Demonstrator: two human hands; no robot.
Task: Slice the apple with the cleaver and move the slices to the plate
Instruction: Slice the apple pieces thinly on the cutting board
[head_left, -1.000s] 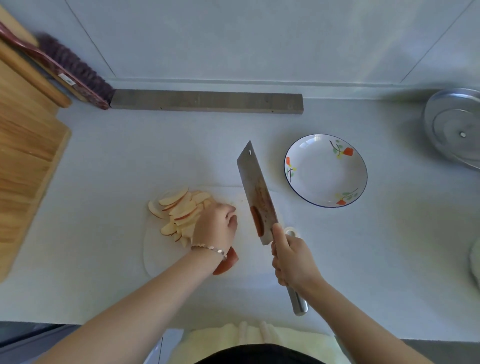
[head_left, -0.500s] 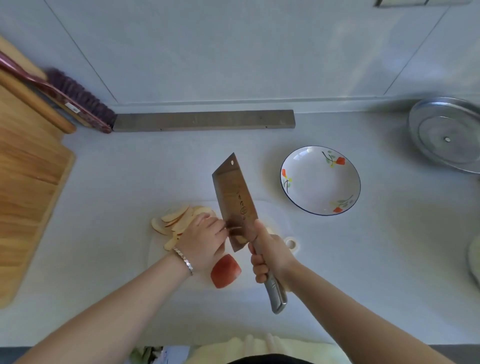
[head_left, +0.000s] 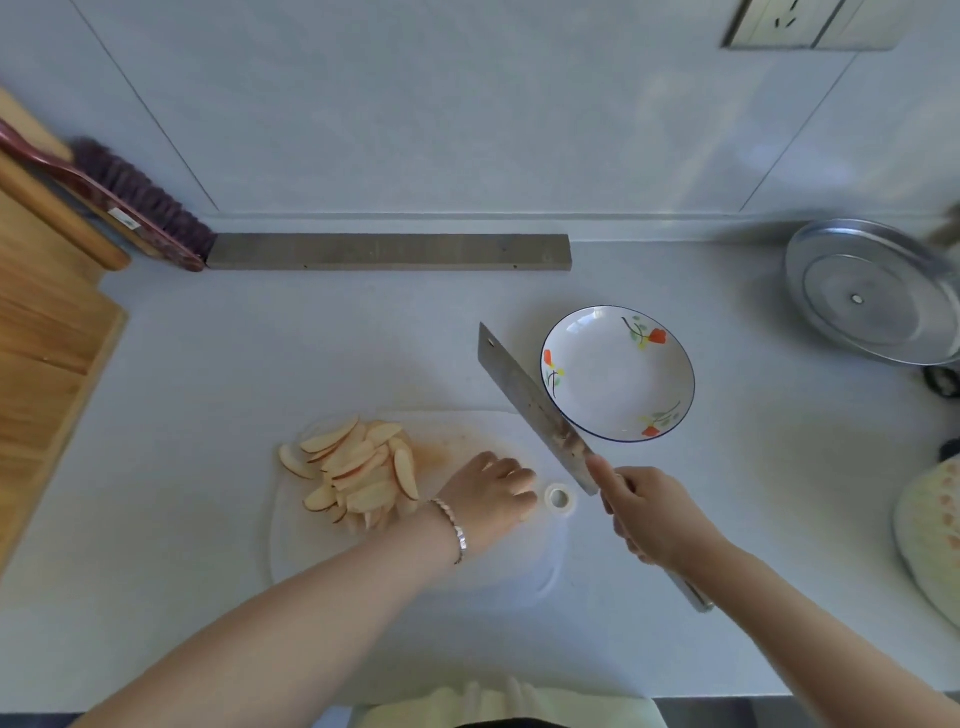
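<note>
The right hand (head_left: 652, 517) is gripping the cleaver (head_left: 530, 408) mid-frame; the left hand (head_left: 488, 496) is resting beside the slices (head_left: 358, 467), grip hidden.

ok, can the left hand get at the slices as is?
Probably yes. The left hand is over the board just beside the slices with nothing between them; the right hand holds the cleaver off on the far side, near the plate. Whether the left fingers hold anything is hidden.

- Apple slices (head_left: 358, 470) lay on the left part of the cutting board (head_left: 322, 551).
- The plate (head_left: 618, 379) sat right of the board, farther away.
- The cleaver (head_left: 530, 405) was between slices and plate.
</note>
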